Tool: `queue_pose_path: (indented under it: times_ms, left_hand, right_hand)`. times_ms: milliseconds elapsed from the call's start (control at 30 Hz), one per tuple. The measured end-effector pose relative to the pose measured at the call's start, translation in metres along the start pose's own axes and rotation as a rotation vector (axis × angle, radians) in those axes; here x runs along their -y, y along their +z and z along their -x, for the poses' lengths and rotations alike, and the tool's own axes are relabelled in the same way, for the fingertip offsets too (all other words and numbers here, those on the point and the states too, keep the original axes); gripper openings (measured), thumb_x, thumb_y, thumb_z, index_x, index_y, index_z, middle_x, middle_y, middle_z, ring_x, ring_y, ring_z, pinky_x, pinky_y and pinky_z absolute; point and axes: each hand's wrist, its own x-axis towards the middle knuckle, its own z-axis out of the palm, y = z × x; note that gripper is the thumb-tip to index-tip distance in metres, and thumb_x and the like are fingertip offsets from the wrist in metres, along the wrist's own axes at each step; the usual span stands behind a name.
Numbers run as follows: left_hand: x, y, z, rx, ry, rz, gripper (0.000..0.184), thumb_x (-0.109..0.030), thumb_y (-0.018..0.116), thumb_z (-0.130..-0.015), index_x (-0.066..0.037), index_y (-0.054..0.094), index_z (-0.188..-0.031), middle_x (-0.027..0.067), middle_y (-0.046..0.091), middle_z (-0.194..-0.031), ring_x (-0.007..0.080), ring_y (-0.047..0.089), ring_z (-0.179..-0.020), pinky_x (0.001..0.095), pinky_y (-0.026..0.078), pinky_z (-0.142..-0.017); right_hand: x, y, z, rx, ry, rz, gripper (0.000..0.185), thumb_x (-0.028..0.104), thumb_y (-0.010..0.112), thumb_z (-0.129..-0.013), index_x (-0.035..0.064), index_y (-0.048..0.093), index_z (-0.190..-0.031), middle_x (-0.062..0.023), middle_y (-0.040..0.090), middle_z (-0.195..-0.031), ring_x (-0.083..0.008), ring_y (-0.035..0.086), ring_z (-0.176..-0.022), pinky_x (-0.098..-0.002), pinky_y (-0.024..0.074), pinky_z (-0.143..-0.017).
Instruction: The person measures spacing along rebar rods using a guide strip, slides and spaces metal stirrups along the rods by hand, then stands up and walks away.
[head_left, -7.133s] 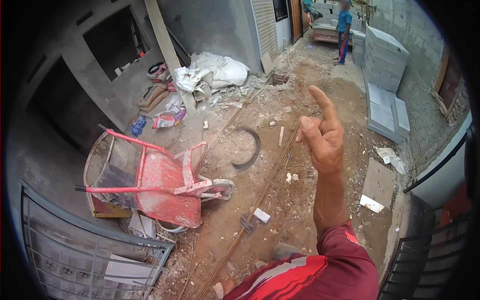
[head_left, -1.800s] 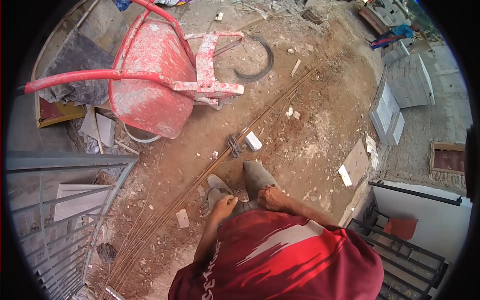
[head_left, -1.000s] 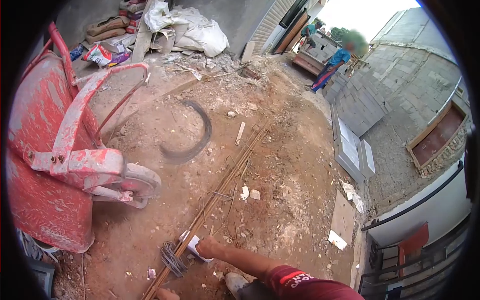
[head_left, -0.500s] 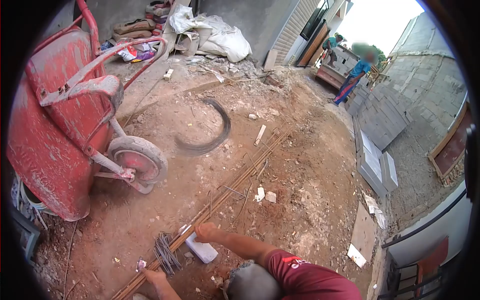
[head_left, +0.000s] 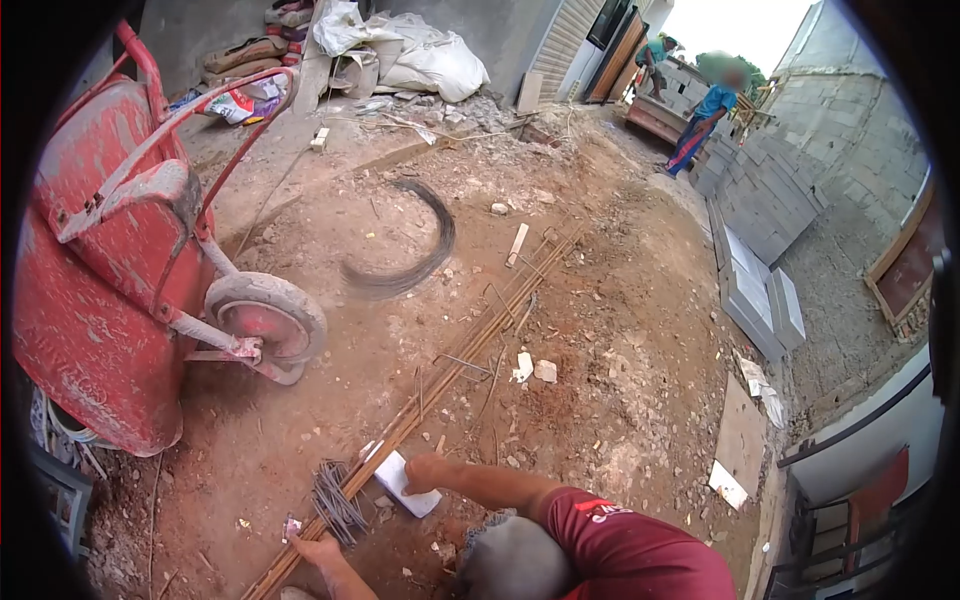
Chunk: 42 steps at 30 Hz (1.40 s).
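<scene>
My left hand (head_left: 318,550) lies across a long bundle of thin brown rods (head_left: 405,420) at the bottom of the view, fingers closed round it. My right hand (head_left: 424,474) is over a small white block (head_left: 415,500) just right of the rods; its fingers are curled down, and what they hold, if anything, is hidden. A tangle of grey wire (head_left: 338,505) lies over the rods between my hands. Bent metal pieces (head_left: 465,366) lie along the bundle farther up.
A red wheelbarrow (head_left: 110,290) leans at the left. A dark wire coil (head_left: 440,240) lies on the dirt. White sacks (head_left: 435,65) are heaped behind. Grey blocks (head_left: 755,195) stand along the right wall. A person in blue (head_left: 705,110) and another person (head_left: 655,60) are farther back.
Since the earliest frame, the raised pointing hand has come down and both hands are near the ground. In the last half second my right hand has shifted off the rods' edge onto the white block.
</scene>
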Motion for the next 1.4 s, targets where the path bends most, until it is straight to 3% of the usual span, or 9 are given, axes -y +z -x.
queue_pose_path:
  times_ms: [267, 400, 600, 800, 833, 933, 1133, 1200, 1400]
  left_hand:
    - [0.002, 0.044, 0.071, -0.341, -0.016, -0.136, 0.049, -0.041, 0.056, -0.087, -0.010, 0.051, -0.125, 0.0081, 0.057, -0.121, 0.0239, 0.054, -0.109, 0.0357, 0.040, -0.097]
    - [0.005, 0.042, 0.078, -0.274, -0.065, -0.161, 0.060, -0.046, 0.054, -0.089, -0.010, 0.040, -0.135, 0.0072, 0.044, -0.137, 0.0249, 0.045, -0.121, 0.0370, 0.032, -0.104]
    - [0.010, 0.048, 0.072, -0.293, -0.054, -0.170, 0.063, -0.044, 0.052, -0.090, -0.006, 0.036, -0.138, 0.0102, 0.040, -0.140, 0.0271, 0.042, -0.125, 0.0376, 0.032, -0.106]
    - [0.019, 0.043, 0.071, -0.372, 0.025, -0.214, 0.066, -0.044, 0.051, -0.091, -0.002, 0.033, -0.139, 0.0126, 0.039, -0.141, 0.0288, 0.041, -0.127, 0.0379, 0.033, -0.107]
    - [0.019, 0.049, 0.072, -0.396, 0.048, -0.234, 0.067, -0.044, 0.051, -0.091, -0.002, 0.032, -0.139, 0.0130, 0.039, -0.142, 0.0291, 0.041, -0.128, 0.0380, 0.033, -0.107]
    - [0.012, 0.080, 0.113, -0.286, 0.043, -0.232, 0.064, -0.039, 0.051, -0.092, -0.001, 0.033, -0.139, 0.0129, 0.038, -0.142, 0.0278, 0.043, -0.127, 0.0365, 0.035, -0.106]
    - [0.012, 0.063, 0.095, -0.248, 0.001, -0.160, 0.053, -0.040, 0.044, -0.094, -0.008, 0.038, -0.136, 0.0096, 0.045, -0.136, 0.0275, 0.044, -0.123, 0.0404, 0.037, -0.102]
    - [0.012, 0.052, 0.089, -0.246, 0.039, -0.155, 0.050, -0.040, 0.047, -0.094, -0.010, 0.042, -0.134, 0.0086, 0.048, -0.132, 0.0268, 0.047, -0.119, 0.0397, 0.038, -0.100]
    - [0.003, 0.056, 0.084, -0.235, -0.020, -0.098, 0.044, -0.038, 0.058, -0.089, -0.015, 0.050, -0.126, 0.0054, 0.050, -0.129, 0.0233, 0.048, -0.118, 0.0403, 0.039, -0.101]
  right_hand:
    - [-0.012, -0.041, -0.005, -0.142, -0.030, -0.029, 0.040, 0.037, 0.067, -0.080, 0.0008, 0.064, -0.096, -0.0158, 0.068, -0.096, -0.0291, 0.067, -0.089, -0.0407, 0.0528, -0.073]
    - [0.029, -0.138, 0.056, -0.274, -0.613, -1.443, 0.010, 0.012, 0.065, -0.086, 0.0047, 0.062, -0.092, -0.0009, 0.061, -0.079, -0.0075, 0.058, -0.069, -0.0238, 0.0483, -0.063]
    - [0.103, -0.283, 0.216, -0.373, -1.893, -1.435, 0.037, 0.018, 0.061, -0.087, -0.0052, 0.058, -0.116, -0.0020, 0.054, -0.059, -0.0068, 0.047, -0.045, -0.0304, 0.0486, -0.061]
    - [0.119, -0.272, 0.260, -0.391, -2.312, -1.246, 0.059, 0.021, 0.067, -0.080, -0.0109, 0.049, -0.126, -0.0017, 0.049, -0.050, -0.0087, 0.041, -0.038, -0.0305, 0.0467, -0.056]
    - [0.100, -0.273, 0.271, -0.254, -2.070, -1.044, 0.055, 0.030, 0.058, -0.089, 0.0192, 0.031, -0.135, -0.0003, 0.055, -0.057, -0.0101, 0.046, -0.045, -0.0322, 0.0479, -0.060]
    - [0.087, -0.267, 0.252, -0.058, -1.851, -0.896, 0.060, 0.039, 0.052, -0.095, 0.0436, 0.020, -0.145, 0.0011, 0.061, -0.063, -0.0117, 0.051, -0.052, -0.0340, 0.0498, -0.062]
    - [0.064, -0.206, 0.168, -0.027, -1.124, -0.978, 0.027, 0.021, 0.062, -0.085, -0.0051, 0.068, -0.086, -0.0052, 0.056, -0.056, -0.0098, 0.052, -0.048, -0.0249, 0.0374, -0.043]
    - [0.054, -0.170, 0.098, -0.345, -0.681, -0.431, 0.034, 0.033, 0.057, -0.089, 0.0023, 0.067, -0.077, -0.0089, 0.061, -0.059, -0.0189, 0.061, -0.056, -0.0350, 0.0466, -0.052]
    - [0.005, -0.015, 0.014, -0.266, 0.016, -0.070, 0.083, 0.060, 0.062, -0.078, -0.0011, 0.042, -0.131, -0.0275, 0.051, -0.127, -0.0360, 0.057, -0.111, -0.0435, 0.0489, -0.089]
